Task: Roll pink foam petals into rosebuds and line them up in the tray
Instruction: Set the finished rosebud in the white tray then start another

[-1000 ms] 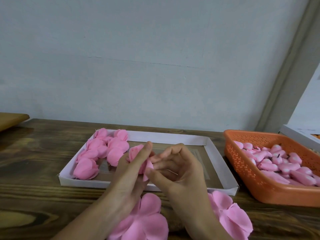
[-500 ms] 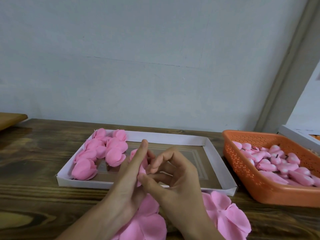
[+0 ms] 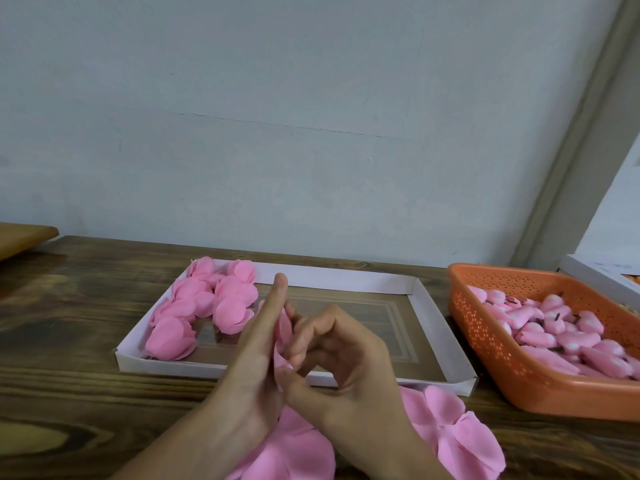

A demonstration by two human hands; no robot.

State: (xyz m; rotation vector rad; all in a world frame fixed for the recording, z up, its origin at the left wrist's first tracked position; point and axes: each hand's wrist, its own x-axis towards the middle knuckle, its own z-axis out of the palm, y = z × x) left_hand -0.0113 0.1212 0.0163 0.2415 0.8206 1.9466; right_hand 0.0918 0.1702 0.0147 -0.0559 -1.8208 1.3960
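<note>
Left: finished rosebuds (image 3: 207, 306) fill the left end of the tray (image 3: 346, 277). Centre: our left hand (image 3: 256, 358), fingers straight, presses the foam petal (image 3: 284, 336). Our right hand (image 3: 346, 355), fingers curled, pinches it. We judge rolling unfinished. Next: tighten the roll, then set the bud beside the others.

Tray (image 3: 346, 277) sits mid-worktop (image 3: 69, 393), back near the wall. Finished rosebuds (image 3: 194, 306) are bunched in its left end. Basket (image 3: 540, 393) is just right of the tray, with a heap of foam pieces (image 3: 571, 337) in it. Loose petals (image 3: 460, 441) lie on the worktop in front of the tray. Over its near edge, one petal (image 3: 284, 327) is sandwiched between left grip (image 3: 256, 358) and right grip (image 3: 346, 362).
</note>
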